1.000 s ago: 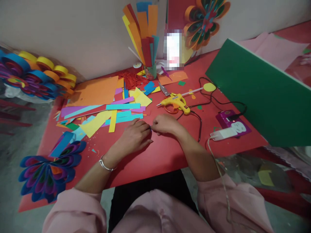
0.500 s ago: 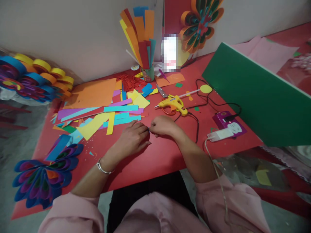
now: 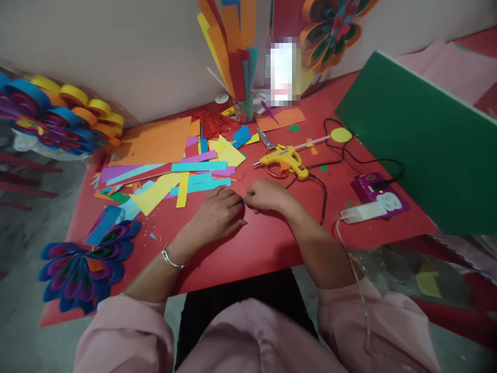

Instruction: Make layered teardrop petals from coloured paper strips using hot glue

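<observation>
Over the red tabletop [image 3: 248, 243], my left hand [image 3: 219, 215] and my right hand [image 3: 267, 197] meet fingertip to fingertip. A tiny dark bluish bit shows between them, mostly covered by the fingers; what it is I cannot make out. The right fingers are curled into a pinch. On the left, the fingers are bent and pressed together, with the thumb lying low. Just beyond the right hand is a yellow glue gun [image 3: 285, 160] with a glue stick in it, lying over orange-handled scissors [image 3: 265, 139]. Loose paper strips [image 3: 199, 166] lie beyond the left hand.
A blue-purple quilled paper piece [image 3: 83, 269] lies at the left edge. Paper strips stand in a cup [image 3: 244, 110] at the back. To the right are a purple power socket [image 3: 367, 187], black cable and a leaning green board [image 3: 419, 150]. An orange sheet [image 3: 155, 140] lies back left.
The whole view has shifted, so the scene sits slightly right and higher in the picture. Both hands stay together in the same spot on the table.
</observation>
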A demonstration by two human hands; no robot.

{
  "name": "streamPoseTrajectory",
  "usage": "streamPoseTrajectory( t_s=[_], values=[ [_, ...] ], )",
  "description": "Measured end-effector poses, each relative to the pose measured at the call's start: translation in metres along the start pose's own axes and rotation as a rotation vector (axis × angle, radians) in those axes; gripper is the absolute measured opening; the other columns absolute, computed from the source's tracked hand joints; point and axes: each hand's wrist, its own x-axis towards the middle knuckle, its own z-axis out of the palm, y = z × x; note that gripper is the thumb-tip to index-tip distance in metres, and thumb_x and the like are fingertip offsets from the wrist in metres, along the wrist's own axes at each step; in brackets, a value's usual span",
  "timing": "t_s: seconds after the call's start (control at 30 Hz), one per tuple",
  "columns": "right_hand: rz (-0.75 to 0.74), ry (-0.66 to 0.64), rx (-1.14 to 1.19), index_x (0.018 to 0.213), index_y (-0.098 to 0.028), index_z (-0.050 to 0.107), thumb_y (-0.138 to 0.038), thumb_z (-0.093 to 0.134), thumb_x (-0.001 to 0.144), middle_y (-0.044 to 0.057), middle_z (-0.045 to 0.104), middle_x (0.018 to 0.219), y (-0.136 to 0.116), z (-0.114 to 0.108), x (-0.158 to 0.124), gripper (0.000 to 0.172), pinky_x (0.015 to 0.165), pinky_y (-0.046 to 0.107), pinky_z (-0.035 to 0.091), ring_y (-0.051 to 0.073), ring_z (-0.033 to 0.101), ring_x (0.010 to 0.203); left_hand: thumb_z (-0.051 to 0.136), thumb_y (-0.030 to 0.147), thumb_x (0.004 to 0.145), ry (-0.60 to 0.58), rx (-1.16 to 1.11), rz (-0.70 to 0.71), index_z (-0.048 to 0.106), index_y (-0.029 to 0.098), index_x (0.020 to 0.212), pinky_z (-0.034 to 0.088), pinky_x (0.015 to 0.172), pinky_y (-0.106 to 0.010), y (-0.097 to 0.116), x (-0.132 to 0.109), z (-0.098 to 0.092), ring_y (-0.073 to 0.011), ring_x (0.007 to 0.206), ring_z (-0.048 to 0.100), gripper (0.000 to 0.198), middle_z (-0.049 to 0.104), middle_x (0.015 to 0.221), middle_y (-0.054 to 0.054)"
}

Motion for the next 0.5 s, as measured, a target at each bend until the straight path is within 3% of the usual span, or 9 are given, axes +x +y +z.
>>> streamPoseTrajectory(
  t_s=[0.5],
  values=[
    [-0.006,0.006,-0.011,0.067,-0.022,0.078,-0.022,0.062,0.087,0.002,0.078,0.070,-0.0006,-0.0014,-0.0015,0.025,0.065,0.031,0.036,0.015,0.065,0.070,0.067,0.036,0.107,0.010,0.005,0.014,0.076,0.018,0.108,0.048,0.112,-0.057,-0.0009,-0.0009,-0.0002,-0.0330,0.115,0.066,0.020,0.076,0.112,-0.012]
  ],
)
